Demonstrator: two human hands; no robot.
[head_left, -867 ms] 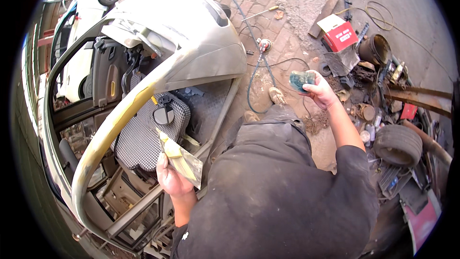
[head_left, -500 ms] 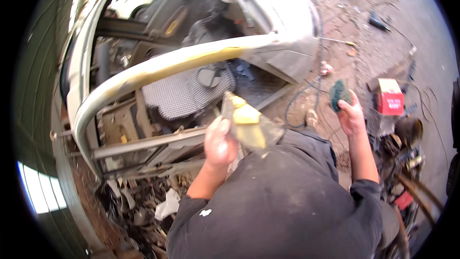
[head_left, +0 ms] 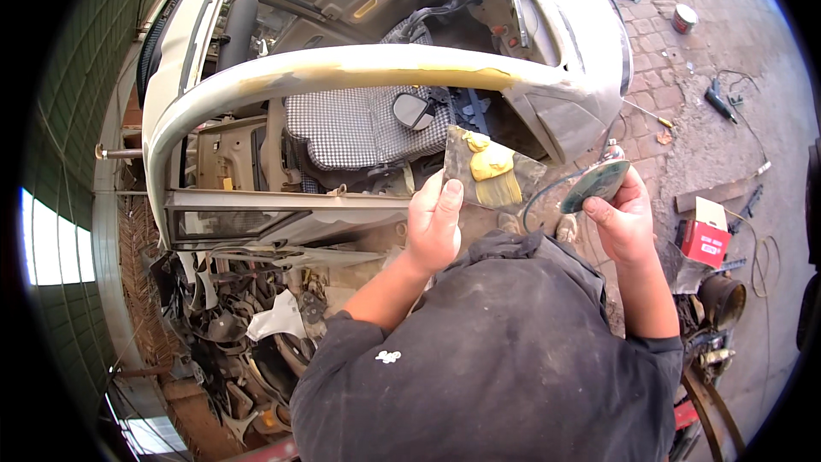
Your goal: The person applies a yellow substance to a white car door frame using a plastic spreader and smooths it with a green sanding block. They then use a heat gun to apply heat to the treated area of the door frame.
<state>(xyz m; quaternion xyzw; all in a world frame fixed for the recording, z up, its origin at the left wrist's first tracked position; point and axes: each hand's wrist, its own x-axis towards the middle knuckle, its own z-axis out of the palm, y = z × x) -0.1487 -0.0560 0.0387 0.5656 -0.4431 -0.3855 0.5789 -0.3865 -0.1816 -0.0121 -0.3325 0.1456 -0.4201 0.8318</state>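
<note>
My left hand (head_left: 436, 218) grips a flat, stained board (head_left: 462, 184) by its near left edge, with a lump of yellow paste (head_left: 489, 156) and a smear on it. My right hand (head_left: 623, 218) holds a thin green flexible pad (head_left: 599, 180), thumb on its face, just right of the board. Beyond both hands is a pale vehicle body (head_left: 586, 26) with its curved door-frame rail (head_left: 325, 68) partly coated yellow. Inside it are a checked seat (head_left: 333, 128) and a loose mirror (head_left: 414, 111).
Piled scrap parts (head_left: 231, 334) lie at lower left. On the paved ground at right are a red box (head_left: 703, 239), a black power tool (head_left: 720, 103), a can (head_left: 684, 19), hoses, cables (head_left: 759, 261) and a rusty drum (head_left: 723, 299). Curved metal bars (head_left: 714, 411) lie at lower right.
The view has turned toward the vehicle. Both hands, still holding their items, have come closer together in front of my body; the green pad now sits near the board's right end.
</note>
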